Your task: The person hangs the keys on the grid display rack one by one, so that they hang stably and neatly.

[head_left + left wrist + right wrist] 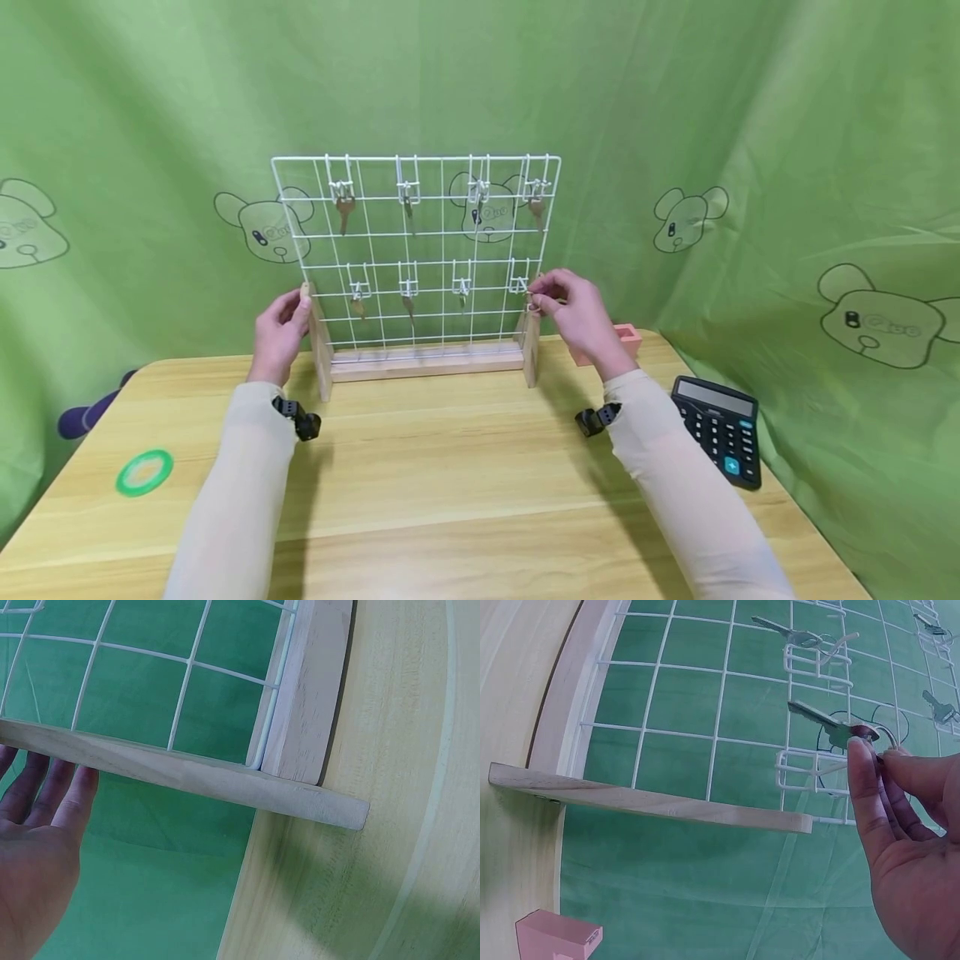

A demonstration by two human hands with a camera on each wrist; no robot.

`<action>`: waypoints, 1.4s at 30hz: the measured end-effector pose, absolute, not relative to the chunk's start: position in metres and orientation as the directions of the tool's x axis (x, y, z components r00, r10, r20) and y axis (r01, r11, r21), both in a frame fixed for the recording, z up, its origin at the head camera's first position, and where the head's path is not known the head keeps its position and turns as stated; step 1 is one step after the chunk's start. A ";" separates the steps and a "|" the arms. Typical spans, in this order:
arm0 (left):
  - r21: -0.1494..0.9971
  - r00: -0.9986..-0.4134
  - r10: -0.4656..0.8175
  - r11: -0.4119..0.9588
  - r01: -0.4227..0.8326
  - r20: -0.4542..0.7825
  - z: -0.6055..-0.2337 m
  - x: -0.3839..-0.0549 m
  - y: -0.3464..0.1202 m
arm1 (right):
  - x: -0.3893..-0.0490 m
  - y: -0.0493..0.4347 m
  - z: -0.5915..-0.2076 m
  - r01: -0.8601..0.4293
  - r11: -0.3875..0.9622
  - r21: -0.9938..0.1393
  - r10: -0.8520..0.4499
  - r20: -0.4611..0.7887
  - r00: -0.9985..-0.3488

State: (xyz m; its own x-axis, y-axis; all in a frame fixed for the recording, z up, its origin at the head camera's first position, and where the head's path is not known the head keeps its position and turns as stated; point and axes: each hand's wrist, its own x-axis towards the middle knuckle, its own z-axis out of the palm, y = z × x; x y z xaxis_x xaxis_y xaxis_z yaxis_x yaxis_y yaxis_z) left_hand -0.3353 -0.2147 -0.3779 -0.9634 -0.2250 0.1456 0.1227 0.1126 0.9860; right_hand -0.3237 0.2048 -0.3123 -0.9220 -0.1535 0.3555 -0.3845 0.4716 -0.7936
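A white wire grid rack [442, 234] stands upright in a wooden base, with several keys on its hooks, such as a key [344, 212] at upper left. My left hand [279, 332] grips the top of the left wooden upright [187, 774], its fingertips against the outer side in the left wrist view. Thumb and fingers of my right hand [577, 312] pinch a key [819, 720] by its head and metal ring [887, 733]. In the right wrist view this key is right beside the lower right hook [802, 771], close to the right wooden upright [667, 806].
A pink box [628, 335] is behind my right wrist. To the right lies a black calculator [720, 429]. A green tape roll [145, 473] lies on the left of the wooden table [420, 500]. Green curtains [420, 75] hang behind the rack and a purple object [90, 415] is beyond the left edge.
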 end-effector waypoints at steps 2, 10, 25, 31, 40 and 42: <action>0.985 -0.963 -0.226 0.114 0.126 0.149 -0.378 -0.335 -0.215 | -0.326 0.204 -0.311 -0.386 0.458 -0.801 -0.142 0.363 -0.921; 0.983 -0.960 -0.230 0.124 0.135 0.161 -0.377 -0.334 -0.216 | -0.333 0.204 -0.311 -0.363 0.461 -0.810 -0.116 0.351 -0.929; 0.986 -0.962 -0.229 0.114 0.122 0.145 -0.379 -0.334 -0.215 | -0.341 0.203 -0.323 -0.303 0.455 -0.837 -0.077 0.302 -0.950; 0.987 -0.961 -0.234 0.107 0.123 0.145 -0.379 -0.333 -0.215 | -0.343 0.203 -0.327 -0.314 0.443 -0.840 -0.074 0.314 -0.946; 0.989 -0.962 -0.237 0.092 0.117 0.136 -0.380 -0.335 -0.215 | -0.338 0.212 -0.336 -0.293 0.446 -0.846 -0.034 0.311 -0.950; 0.989 -0.962 -0.235 0.087 0.119 0.136 -0.381 -0.335 -0.214 | -0.335 0.214 -0.338 -0.284 0.467 -0.837 -0.030 0.306 -0.952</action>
